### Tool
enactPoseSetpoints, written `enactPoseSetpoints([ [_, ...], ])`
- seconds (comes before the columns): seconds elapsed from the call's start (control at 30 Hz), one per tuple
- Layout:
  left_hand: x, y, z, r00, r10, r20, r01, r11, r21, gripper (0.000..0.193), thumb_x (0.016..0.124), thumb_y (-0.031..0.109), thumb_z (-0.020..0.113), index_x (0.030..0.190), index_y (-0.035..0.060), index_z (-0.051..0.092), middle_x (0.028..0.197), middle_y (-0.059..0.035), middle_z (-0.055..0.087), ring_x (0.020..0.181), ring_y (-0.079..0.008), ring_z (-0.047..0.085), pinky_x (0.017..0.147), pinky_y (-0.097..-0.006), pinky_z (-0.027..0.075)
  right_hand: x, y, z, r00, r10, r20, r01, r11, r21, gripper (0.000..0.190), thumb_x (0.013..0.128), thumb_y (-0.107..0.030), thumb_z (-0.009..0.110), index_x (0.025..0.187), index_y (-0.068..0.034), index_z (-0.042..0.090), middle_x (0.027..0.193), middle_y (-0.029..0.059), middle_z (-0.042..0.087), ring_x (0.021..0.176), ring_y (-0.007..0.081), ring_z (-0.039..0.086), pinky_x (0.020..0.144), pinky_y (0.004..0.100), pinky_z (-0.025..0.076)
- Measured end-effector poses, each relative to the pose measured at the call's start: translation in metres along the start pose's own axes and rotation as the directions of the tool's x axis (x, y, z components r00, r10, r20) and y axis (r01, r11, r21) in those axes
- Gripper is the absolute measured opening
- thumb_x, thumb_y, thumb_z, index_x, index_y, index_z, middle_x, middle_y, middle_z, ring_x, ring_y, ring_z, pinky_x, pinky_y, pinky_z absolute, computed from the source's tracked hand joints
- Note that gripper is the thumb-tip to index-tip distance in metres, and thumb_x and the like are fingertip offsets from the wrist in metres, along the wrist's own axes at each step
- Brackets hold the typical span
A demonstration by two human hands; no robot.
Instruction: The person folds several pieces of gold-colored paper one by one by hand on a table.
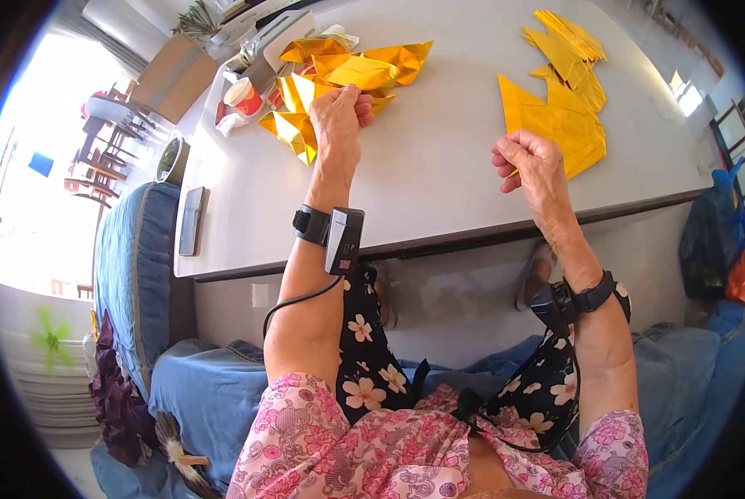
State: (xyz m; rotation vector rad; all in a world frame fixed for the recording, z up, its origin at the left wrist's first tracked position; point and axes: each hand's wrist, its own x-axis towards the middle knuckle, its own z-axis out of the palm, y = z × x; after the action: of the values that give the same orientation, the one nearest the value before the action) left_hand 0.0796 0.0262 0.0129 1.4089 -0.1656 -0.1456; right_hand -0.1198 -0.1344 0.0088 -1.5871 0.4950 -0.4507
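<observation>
My left hand (340, 117) is over a pile of folded gold foil paper boat shapes (363, 72) on the left of the table. Its fingers are curled, with the thumb tip against the index finger at the pile's near edge. Whether it pinches a piece is hidden. My right hand (530, 163) overlaps the near left corner of flat folded gold papers (566, 134), its fingers loosely bent. I cannot tell if it grips the paper. More flat gold pieces (569, 47) fan out behind in an overlapping row.
The white table (434, 162) has a dark front edge. A phone (191, 221) lies at its left end. A paper cup (243, 96) stands beside the gold pile, near a cardboard box (176, 78). Denim-blue covered seating (210, 374) surrounds me. A dark plastic bag (712, 237) sits at right.
</observation>
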Motion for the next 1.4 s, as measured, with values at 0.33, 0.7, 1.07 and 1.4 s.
enactPoseSetpoints([
  [0.33, -0.006, -0.011, 0.004, 0.996, 0.069, 0.050, -0.076, 0.986, 0.150, 0.017, 0.081, 0.012, 0.060, 0.090, -0.0020, 0.062, 0.075, -0.0084, 0.064, 0.061, -0.0110, 0.057, 0.052, -0.0236, 0.049, 0.009, 0.006, -0.007, 0.999, 0.028, -0.020, -0.028, 0.999, 0.016, 0.019, 0.078, -0.017, 0.056, 0.073, 0.001, 0.060, 0.062, 0.0043, 0.057, 0.053, 0.0103, 0.052, 0.044, 0.0260, 0.046],
  [0.7, -0.047, -0.040, 0.052, 0.943, 0.041, 0.330, -0.161, 0.925, 0.344, 0.015, 0.082, 0.007, 0.055, 0.089, -0.0039, 0.063, 0.073, -0.0085, 0.063, 0.058, -0.0096, 0.054, 0.050, -0.0207, 0.046, 0.018, 0.032, -0.051, 0.942, -0.335, -0.040, 0.161, 0.549, -0.820, 0.017, 0.080, -0.015, 0.058, 0.087, -0.001, 0.062, 0.077, 0.0093, 0.063, 0.071, 0.0237, 0.060, 0.067, 0.0341, 0.051],
  [1.07, -0.063, -0.065, 0.067, 0.904, 0.087, 0.418, -0.288, 0.848, 0.446, 0.015, 0.077, 0.004, 0.052, 0.083, -0.0040, 0.063, 0.066, -0.0109, 0.062, 0.055, -0.0134, 0.056, 0.051, -0.0272, 0.046, 0.012, 0.062, -0.024, 0.878, -0.352, 0.323, 0.407, 0.198, -0.892, 0.024, 0.081, -0.017, 0.060, 0.098, 0.000, 0.056, 0.102, 0.0132, 0.053, 0.101, 0.0301, 0.049, 0.088, 0.0388, 0.041],
  [1.4, -0.060, -0.068, 0.066, 0.875, 0.142, 0.462, -0.370, 0.813, 0.451, 0.013, 0.080, 0.005, 0.053, 0.084, -0.0034, 0.062, 0.067, -0.0069, 0.061, 0.057, -0.0095, 0.054, 0.048, -0.0223, 0.046, -0.003, 0.050, -0.005, 0.835, -0.379, 0.399, 0.501, 0.223, -0.836, 0.013, 0.073, -0.002, 0.055, 0.085, 0.002, 0.059, 0.090, 0.0159, 0.055, 0.089, 0.0294, 0.053, 0.077, 0.0379, 0.044],
])
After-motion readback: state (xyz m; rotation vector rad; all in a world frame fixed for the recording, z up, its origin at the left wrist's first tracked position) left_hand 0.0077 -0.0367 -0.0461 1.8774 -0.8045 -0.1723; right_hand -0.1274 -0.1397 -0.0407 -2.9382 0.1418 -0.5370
